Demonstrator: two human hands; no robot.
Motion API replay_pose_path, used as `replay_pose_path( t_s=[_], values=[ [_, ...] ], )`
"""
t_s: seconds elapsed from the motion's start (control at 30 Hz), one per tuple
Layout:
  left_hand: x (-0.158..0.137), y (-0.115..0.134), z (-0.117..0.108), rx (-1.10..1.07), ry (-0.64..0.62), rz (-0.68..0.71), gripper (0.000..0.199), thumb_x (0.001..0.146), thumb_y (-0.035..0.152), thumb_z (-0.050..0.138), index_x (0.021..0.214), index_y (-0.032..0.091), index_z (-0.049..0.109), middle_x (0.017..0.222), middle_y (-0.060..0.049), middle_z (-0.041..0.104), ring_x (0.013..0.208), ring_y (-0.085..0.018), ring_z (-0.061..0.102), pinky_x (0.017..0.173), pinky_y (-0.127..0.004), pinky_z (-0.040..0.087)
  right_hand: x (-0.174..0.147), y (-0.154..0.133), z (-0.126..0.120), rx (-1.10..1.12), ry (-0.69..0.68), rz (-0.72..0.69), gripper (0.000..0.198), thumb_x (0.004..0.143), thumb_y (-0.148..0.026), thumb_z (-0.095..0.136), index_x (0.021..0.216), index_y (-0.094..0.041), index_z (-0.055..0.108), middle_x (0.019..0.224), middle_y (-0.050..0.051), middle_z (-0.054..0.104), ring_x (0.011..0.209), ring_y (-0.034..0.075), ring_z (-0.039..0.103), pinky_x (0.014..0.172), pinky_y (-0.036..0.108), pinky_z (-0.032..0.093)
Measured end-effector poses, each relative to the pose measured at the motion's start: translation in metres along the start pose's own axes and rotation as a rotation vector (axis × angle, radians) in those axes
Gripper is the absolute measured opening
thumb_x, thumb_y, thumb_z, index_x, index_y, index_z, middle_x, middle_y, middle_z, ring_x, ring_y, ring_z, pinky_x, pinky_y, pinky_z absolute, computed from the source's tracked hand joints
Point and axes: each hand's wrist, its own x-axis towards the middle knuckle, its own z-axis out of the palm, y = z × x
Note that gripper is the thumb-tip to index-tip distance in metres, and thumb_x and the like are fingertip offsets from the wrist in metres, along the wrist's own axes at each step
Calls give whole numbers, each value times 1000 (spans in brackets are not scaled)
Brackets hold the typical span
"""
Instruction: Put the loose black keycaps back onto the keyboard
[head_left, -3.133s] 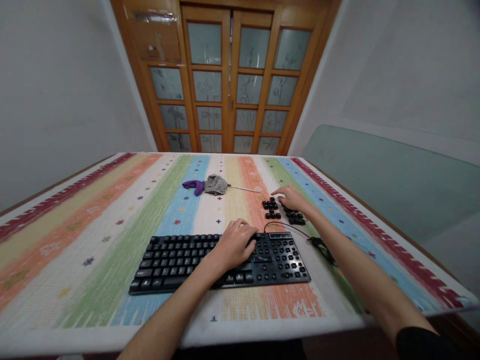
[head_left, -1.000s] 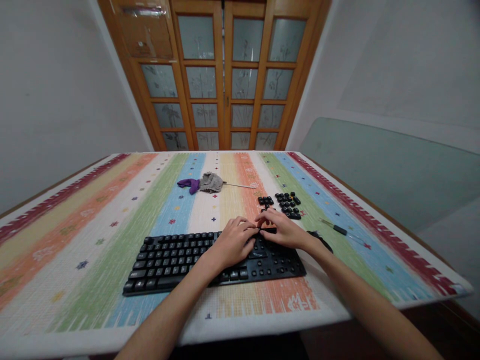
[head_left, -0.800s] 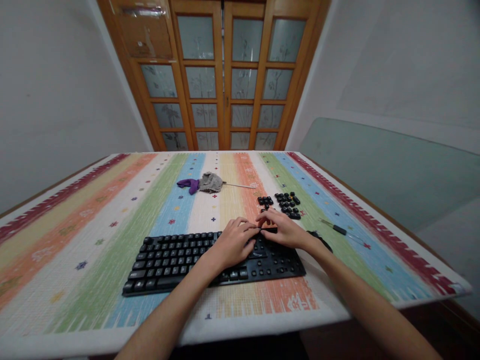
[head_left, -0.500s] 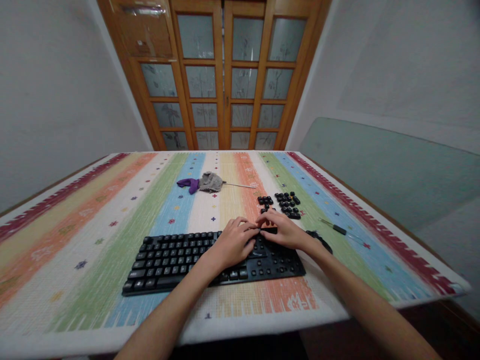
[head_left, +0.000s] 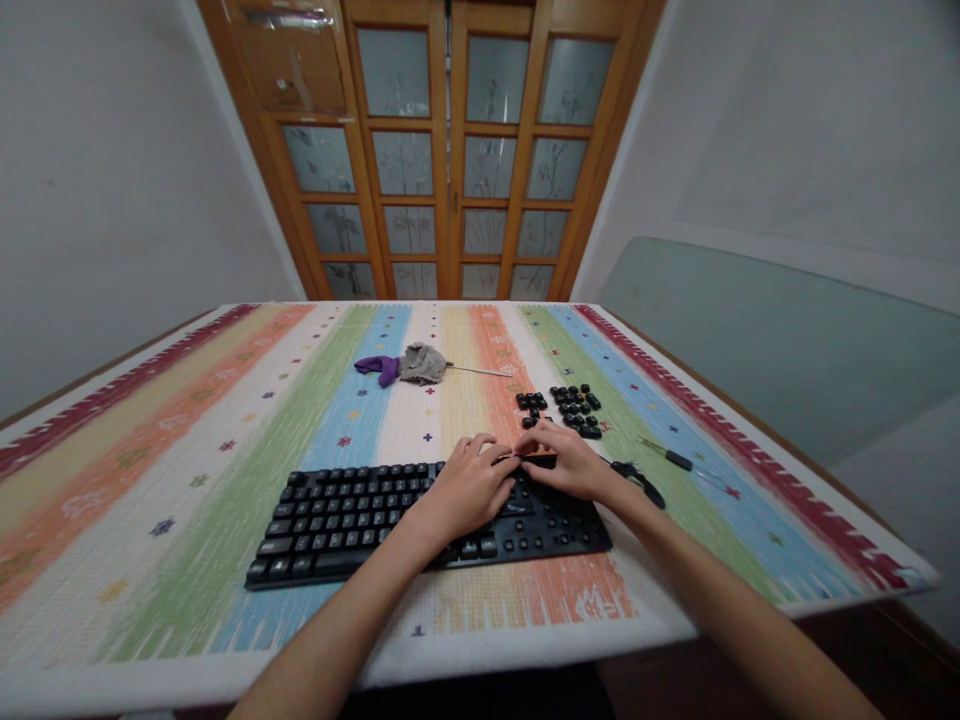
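A black keyboard [head_left: 337,525] lies on the striped tablecloth near the front edge. Its right-hand section shows bare switches without keycaps, while the left part still carries its caps. My left hand [head_left: 471,485] rests over the keyboard right of its middle, fingers bent and closed together. Close beside it, my right hand [head_left: 566,462] reaches over the top right edge with fingers curled in a pinch. The fingertips of both hands meet near the keyboard's back edge; what they hold, if anything, is too small to make out. Loose black keycaps [head_left: 576,405] sit in rows just behind my right hand.
Right of the keyboard lies a wire tool with a black handle [head_left: 679,460]. A bundled black cable [head_left: 641,482] is by the keyboard's right end. Farther back are a grey cloth [head_left: 422,364] and a purple cloth [head_left: 379,369] around a thin rod [head_left: 480,371].
Both hands stay almost in place at the keyboard's back edge, with only slight finger movement. The keycaps and tools have not moved.
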Motion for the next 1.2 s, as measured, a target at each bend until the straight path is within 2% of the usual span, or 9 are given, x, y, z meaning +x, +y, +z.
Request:
replay_pose_path(
  t_s=[0.63,1.2],
  values=[
    [-1,3,-1,56,-19,0,29,100,34,50,124,19,59,126,-9,63,122,-29,49,99,-47,43,3,-2,-4,-58,5,-28,15,82,-11,67,92,-20,74,86,5,67,85,19,65,77,31,55],
    [-3,3,1,85,-42,7,34,100,43,49,123,19,59,124,-11,62,124,-31,49,100,-47,42,1,2,-1,-51,-20,42,16,80,-11,70,92,-21,73,89,5,66,88,20,66,79,32,55]
  ],
)
